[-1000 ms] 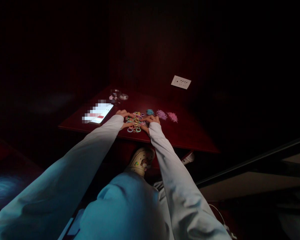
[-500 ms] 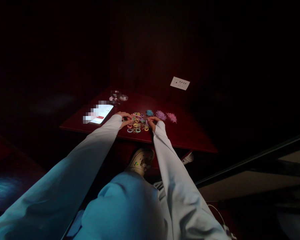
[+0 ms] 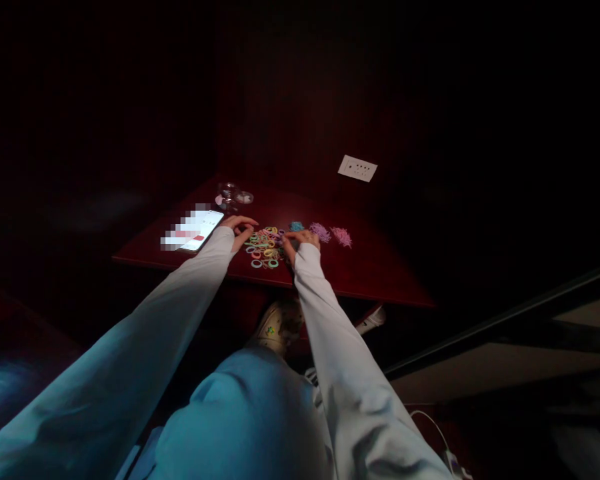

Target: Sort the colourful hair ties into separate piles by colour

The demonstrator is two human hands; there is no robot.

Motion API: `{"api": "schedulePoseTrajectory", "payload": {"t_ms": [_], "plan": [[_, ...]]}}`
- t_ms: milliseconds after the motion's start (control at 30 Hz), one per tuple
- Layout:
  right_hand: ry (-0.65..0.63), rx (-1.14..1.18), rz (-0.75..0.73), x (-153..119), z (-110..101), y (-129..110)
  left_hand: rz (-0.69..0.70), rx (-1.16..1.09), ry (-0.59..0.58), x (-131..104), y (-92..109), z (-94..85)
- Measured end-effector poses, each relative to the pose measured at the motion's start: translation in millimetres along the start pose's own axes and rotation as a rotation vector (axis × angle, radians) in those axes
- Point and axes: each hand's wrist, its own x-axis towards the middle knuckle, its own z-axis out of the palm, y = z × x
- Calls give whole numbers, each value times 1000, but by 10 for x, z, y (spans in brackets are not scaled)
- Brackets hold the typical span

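A loose pile of small coloured rings (image 3: 269, 252), yellow, green, pink and purple, lies on the dark red table (image 3: 375, 273). At the pile's left edge is my left hand (image 3: 239, 229), its thumb and fingers apart with nothing visible between them. Over the right side of the pile my right hand (image 3: 301, 241) has its thumb and index finger apart, and I see nothing held. Behind and right of it lie a blue heap (image 3: 297, 227), a purple heap (image 3: 321, 232) and a pink heap (image 3: 341, 237) of small pieces.
A lit phone (image 3: 200, 230) lies left of my left hand. Clear round containers (image 3: 234, 195) stand at the back left. A white socket plate (image 3: 357, 169) is on the wall. Below the table's front edge are a beige clog (image 3: 275, 327) and a white shoe (image 3: 371, 321).
My left hand has drawn back left from the pile and its fingers have spread. My right hand has moved left over the rings. The view has shifted slightly.
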Motion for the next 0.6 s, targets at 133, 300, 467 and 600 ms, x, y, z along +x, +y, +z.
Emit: {"api": "schedulePoseTrajectory", "payload": {"t_ms": [133, 300, 467, 600], "plan": [[-71, -212, -168, -63, 73, -292, 2, 182, -20, -56, 58, -3], [-97, -237, -116, -65, 101, -323, -107, 346, -155, -98, 235, 6], [-22, -100, 133, -22, 94, -193, -32, 301, -196, -77, 212, 9], [76, 12, 342, 17, 120, -130, -26, 223, -266, -22, 135, 54]]}}
